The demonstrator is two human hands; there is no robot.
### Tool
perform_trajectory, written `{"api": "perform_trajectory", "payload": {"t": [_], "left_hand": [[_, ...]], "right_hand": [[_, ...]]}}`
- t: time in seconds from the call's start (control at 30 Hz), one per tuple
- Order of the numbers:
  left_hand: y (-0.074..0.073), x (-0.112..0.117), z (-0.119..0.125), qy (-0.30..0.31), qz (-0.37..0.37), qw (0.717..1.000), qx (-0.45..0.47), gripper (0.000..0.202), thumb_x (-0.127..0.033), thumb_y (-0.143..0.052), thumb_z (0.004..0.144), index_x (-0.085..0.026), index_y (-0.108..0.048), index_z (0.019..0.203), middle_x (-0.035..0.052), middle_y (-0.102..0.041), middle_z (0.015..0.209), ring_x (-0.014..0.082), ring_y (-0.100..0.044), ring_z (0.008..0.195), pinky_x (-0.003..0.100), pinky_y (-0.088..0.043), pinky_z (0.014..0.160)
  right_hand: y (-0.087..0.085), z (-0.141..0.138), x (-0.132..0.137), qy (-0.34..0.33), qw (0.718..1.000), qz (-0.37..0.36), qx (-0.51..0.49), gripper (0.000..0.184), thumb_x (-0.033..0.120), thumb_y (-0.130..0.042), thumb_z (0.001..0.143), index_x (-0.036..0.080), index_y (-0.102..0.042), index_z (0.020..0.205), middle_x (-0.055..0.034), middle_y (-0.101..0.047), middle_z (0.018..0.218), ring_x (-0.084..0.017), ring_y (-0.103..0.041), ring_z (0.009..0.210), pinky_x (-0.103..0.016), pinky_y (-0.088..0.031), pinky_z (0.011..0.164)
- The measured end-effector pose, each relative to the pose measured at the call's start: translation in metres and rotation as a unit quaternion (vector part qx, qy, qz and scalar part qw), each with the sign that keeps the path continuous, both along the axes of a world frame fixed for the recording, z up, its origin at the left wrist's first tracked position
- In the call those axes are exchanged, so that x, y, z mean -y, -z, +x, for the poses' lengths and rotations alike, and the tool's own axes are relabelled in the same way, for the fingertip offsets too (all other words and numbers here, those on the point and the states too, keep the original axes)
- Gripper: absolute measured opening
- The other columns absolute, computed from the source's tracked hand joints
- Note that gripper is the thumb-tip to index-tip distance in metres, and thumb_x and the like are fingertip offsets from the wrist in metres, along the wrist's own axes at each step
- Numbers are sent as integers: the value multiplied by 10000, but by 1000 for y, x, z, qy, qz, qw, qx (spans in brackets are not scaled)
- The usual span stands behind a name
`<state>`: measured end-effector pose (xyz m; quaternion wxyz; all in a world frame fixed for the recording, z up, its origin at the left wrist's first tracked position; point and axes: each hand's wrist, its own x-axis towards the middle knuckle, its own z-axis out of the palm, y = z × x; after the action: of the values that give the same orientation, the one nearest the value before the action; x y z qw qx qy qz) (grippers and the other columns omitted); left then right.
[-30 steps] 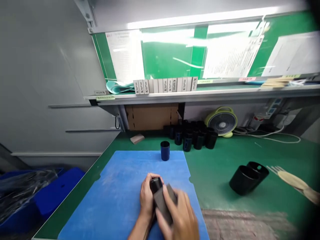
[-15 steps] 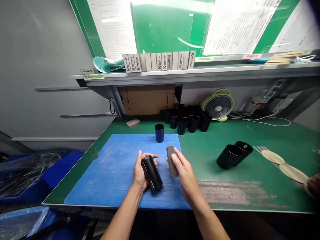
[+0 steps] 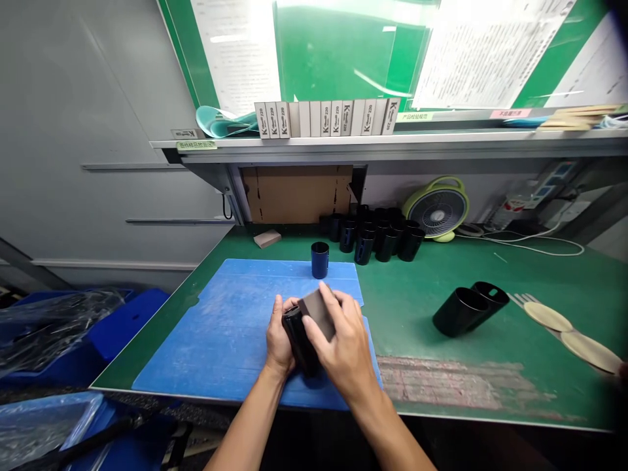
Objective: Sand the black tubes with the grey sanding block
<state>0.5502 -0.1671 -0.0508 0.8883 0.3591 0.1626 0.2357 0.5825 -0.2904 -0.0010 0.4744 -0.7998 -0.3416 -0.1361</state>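
Observation:
A glossy black cylinder (image 3: 300,343) lies tilted in my left hand (image 3: 279,337), whose fingers wrap around its far side. My right hand (image 3: 346,347) grips a grey-brown sanding block (image 3: 318,313) between thumb and fingers. The block is up against the upper part of the cylinder, though the exact contact is hidden by my fingers. Both hands are over the blue mat (image 3: 210,327). Beyond them, a dark blue-black cup-like cylinder (image 3: 320,260) stands upright near the mat's far edge.
Several black cylinders (image 3: 364,247) stand at the back beside a green fan (image 3: 438,208). Two more black cylinders (image 3: 461,313) lean together on the right, near pale oval pads (image 3: 547,316). Another block (image 3: 267,239) lies back left. Boxed blocks (image 3: 326,119) line the shelf. Blue bins (image 3: 122,330) stand left.
My right hand has moved left, bringing the sanding block from beside the cylinder onto or against it. The cylinder stays in my left hand. The whole view has shifted slightly.

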Motion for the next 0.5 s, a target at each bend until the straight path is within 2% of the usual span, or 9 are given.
{"api": "perform_trajectory", "payload": {"t": [0.07, 0.1, 0.17, 0.3, 0.33, 0.43, 0.47, 0.5], "left_hand": [[4, -1, 0, -36, -8, 999, 2, 424, -538, -611, 909, -143, -733, 1002, 74, -749, 914, 221, -699, 851, 324, -531, 836], [4, -1, -1, -56, 0, 998, 0, 398, -508, -623, 909, -143, -737, 1018, 75, -753, 960, 224, -698, 900, 321, -521, 870], [4, -2, -3, -70, 41, 997, -6, 362, -485, -625, 912, -145, -743, 951, 64, -746, 926, 209, -685, 891, 302, -508, 870], [3, -5, -6, 6, 124, 992, -1, 480, -540, -481, 964, -149, -703, 795, 47, -682, 746, 181, -620, 711, 303, -503, 759], [4, -6, -5, -1, 132, 991, -4, 460, -523, -484, 961, -153, -702, 799, 47, -684, 756, 182, -618, 720, 300, -502, 768], [7, -8, -1, -104, 120, 986, -45, 300, -436, -597, 894, -162, -710, 845, 43, -720, 849, 194, -644, 832, 283, -500, 835], [7, -8, 0, -120, 103, 986, -51, 274, -422, -620, 872, -163, -708, 853, 42, -725, 864, 194, -649, 847, 279, -501, 842], [5, -8, 1, -112, 83, 989, -48, 276, -426, -623, 861, -162, -701, 848, 42, -722, 848, 191, -651, 828, 279, -507, 824]], "right_hand": [[-9, -2, -16, -10, 999, -24, 44, 630, 339, -635, 940, 254, -437, 1531, -142, -511, 1389, -314, -480, 1278, -502, -466, 1063], [-9, -6, -19, -16, 997, -37, 60, 616, 328, -630, 943, 250, -447, 1525, -147, -492, 1417, -320, -468, 1285, -509, -459, 1065], [3, -19, -14, -29, 995, -57, 79, 582, 304, -604, 961, 251, -454, 1521, -150, -460, 1461, -321, -473, 1271, -516, -462, 1049], [29, -39, 2, -1, 996, -43, 83, 585, 239, -551, 990, 268, -395, 1553, -150, -452, 1465, -301, -507, 1218, -497, -497, 985], [30, -38, 0, 7, 996, -37, 84, 576, 240, -551, 991, 263, -407, 1548, -154, -459, 1453, -300, -511, 1209, -495, -500, 981], [23, -24, -14, 11, 995, -33, 92, 540, 303, -573, 981, 240, -476, 1508, -164, -467, 1439, -304, -520, 1194, -497, -492, 998], [23, -21, -16, 9, 995, -36, 94, 547, 320, -576, 978, 236, -475, 1509, -166, -461, 1449, -308, -520, 1204, -499, -487, 1008], [25, -20, -14, 9, 994, -42, 96, 561, 317, -571, 979, 238, -455, 1522, -166, -454, 1460, -310, -520, 1215, -500, -486, 1013]]}}
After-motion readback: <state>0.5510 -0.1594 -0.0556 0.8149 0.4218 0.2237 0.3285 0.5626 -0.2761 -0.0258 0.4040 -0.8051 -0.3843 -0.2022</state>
